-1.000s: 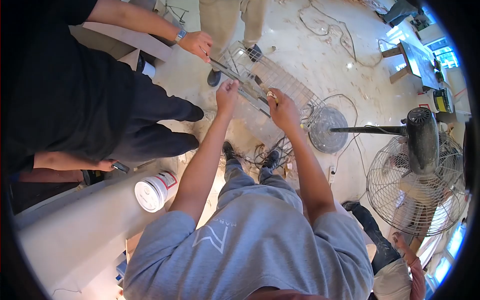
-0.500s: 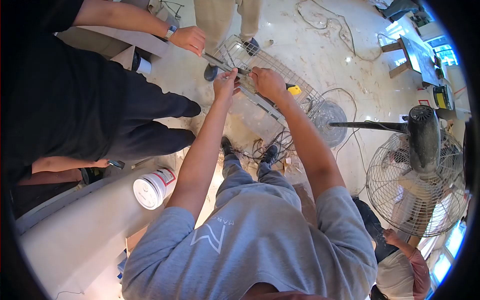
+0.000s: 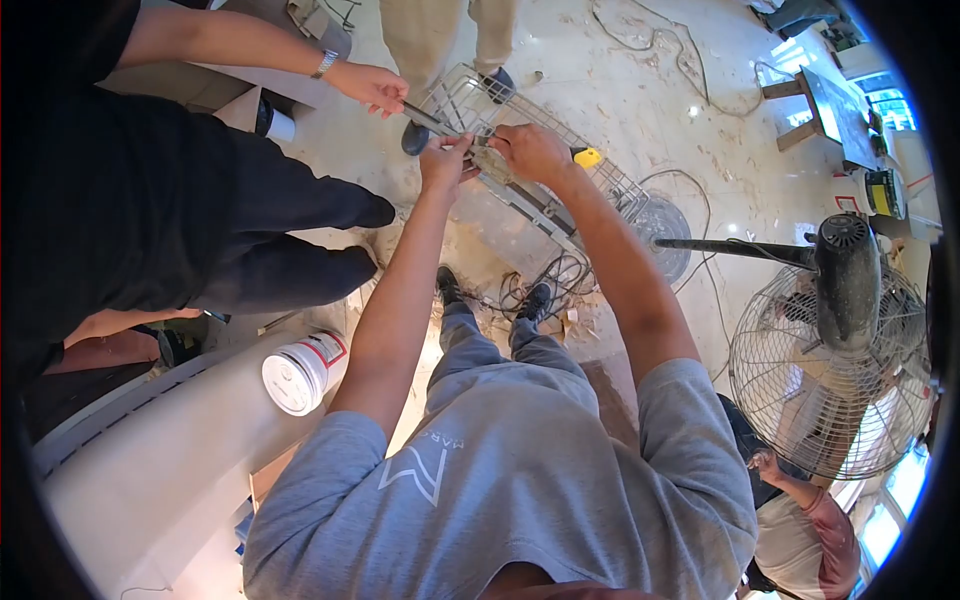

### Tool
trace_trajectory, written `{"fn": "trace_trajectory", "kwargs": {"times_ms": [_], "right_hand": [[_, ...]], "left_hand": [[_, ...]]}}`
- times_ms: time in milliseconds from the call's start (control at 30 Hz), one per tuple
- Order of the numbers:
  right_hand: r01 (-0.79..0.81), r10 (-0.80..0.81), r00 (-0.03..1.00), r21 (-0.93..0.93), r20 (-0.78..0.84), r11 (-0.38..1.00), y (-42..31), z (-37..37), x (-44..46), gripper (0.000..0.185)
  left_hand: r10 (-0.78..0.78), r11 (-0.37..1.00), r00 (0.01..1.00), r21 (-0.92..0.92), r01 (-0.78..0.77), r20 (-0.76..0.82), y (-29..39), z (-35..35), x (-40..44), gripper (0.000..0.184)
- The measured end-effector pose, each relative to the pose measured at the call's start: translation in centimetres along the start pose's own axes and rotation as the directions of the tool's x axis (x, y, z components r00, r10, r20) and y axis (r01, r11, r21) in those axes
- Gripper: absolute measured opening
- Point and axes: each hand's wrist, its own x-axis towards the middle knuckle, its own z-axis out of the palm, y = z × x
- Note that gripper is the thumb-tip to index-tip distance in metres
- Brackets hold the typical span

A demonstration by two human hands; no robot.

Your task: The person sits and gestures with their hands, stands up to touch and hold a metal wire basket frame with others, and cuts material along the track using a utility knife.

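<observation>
A long thin metal rail runs diagonally over a wire basket. My left hand has its fingers closed round the rail near its middle. Close beside it, my right hand is closed at the same rail, its fingertips on a small part too hidden to name. A yellow tool end shows just past my right hand, against the basket. At the rail's upper left end is a co-worker's hand, with a watch on the wrist.
A co-worker in dark clothes stands at the left; another person's legs are beyond the basket. A white bucket sits at lower left. A large fan stands right, its round base near the basket. Cables lie by my feet.
My right hand moved left along the rail, closer to my left hand, and the yellow tool came into view beside it. The co-worker's hand shifted left and its fingers loosened.
</observation>
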Motion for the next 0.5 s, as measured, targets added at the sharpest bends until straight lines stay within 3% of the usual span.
{"fn": "trace_trajectory", "kwargs": {"times_ms": [500], "right_hand": [[0.058,-0.053,0.995,-0.054,0.087,0.997,0.2,-0.1,0.3,0.028]], "left_hand": [[-0.038,0.999,0.992,-0.008,0.039,0.122,-0.4,-1.4,0.2,0.024]]}}
